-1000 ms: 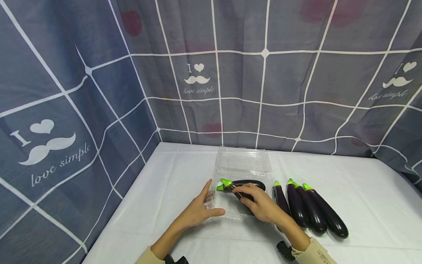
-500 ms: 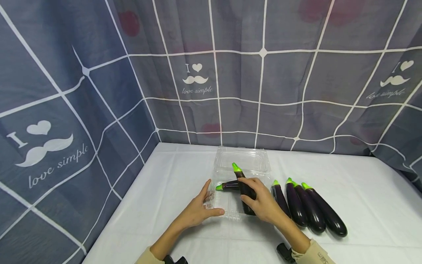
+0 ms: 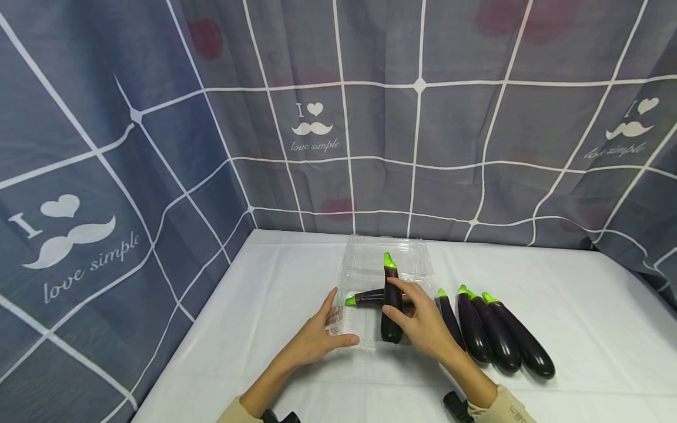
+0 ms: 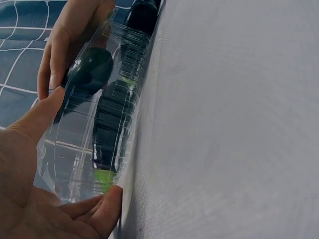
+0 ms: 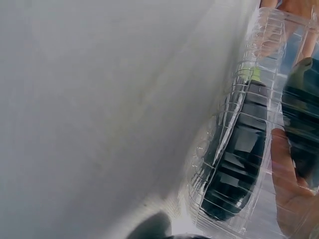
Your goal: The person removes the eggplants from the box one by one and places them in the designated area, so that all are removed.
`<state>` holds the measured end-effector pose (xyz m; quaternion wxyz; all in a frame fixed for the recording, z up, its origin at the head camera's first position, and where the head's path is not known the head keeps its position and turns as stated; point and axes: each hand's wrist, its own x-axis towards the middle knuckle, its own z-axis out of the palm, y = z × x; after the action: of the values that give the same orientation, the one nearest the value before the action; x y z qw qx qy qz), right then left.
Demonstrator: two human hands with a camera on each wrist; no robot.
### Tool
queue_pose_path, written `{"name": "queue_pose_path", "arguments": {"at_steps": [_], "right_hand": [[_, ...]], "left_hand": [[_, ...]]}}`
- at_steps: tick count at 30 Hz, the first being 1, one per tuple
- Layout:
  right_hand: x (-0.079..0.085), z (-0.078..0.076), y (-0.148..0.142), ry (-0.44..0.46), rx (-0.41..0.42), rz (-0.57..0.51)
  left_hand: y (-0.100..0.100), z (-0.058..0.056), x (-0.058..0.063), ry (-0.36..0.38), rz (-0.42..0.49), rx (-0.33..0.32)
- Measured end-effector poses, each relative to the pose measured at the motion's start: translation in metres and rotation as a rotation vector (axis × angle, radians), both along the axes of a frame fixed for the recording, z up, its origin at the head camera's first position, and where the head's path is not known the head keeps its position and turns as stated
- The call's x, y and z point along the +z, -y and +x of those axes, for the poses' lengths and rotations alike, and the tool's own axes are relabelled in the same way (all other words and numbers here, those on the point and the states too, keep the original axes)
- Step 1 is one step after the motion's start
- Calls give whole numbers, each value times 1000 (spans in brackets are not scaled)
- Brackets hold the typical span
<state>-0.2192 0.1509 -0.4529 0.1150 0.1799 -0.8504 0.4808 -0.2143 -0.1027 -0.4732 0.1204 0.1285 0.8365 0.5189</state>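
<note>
Both the left hand (image 3: 317,339) and the right hand (image 3: 421,322) are at a clear plastic box (image 3: 365,326). The right hand grips a dark, shiny eggplant (image 3: 390,326), with the thumb on one side and the fingers on the other. This held eggplant is over the box, and it crosses above a lying eggplant (image 3: 367,298) inside. Its bright green top points to the back of the box, and its fat end points to the front. I can't tell how much it tips. The left hand is spread wide at the left end of the box. Its fingers are straight along that side, and its thumb sticks out to the front edge. The lying eggplant goes sideways in the box, with its green top near the left end. The see-through lid (image 3: 365,258) is folded open behind the box. Just to the right of the box is a row of four eggplants (image 3: 496,335), with their green tops pointing away from the person. The box sits on a white bench (image 3: 280,276). Far behind the box hangs a gray-blue curtain (image 3: 455,129) with white lines, hearts and mustaches. Tan sleeves (image 3: 499,407) show in front of the box.
</note>
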Motion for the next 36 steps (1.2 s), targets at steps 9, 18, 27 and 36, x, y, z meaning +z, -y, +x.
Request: {"name": "queue_pose_path", "arguments": {"at_steps": [9, 18, 27, 36], "right_hand": [[2, 4, 0, -8, -23, -101], [8, 8, 0, -103, -12, -161], [26, 12, -24, -111, -32, -146], [34, 24, -73, -61, -35, 48]], "left_hand": [[1, 0, -1, -5, 2, 2], [2, 2, -1, -17, 5, 2], [0, 1, -1, -26, -5, -12], [1, 0, -1, -17, -10, 0]]}}
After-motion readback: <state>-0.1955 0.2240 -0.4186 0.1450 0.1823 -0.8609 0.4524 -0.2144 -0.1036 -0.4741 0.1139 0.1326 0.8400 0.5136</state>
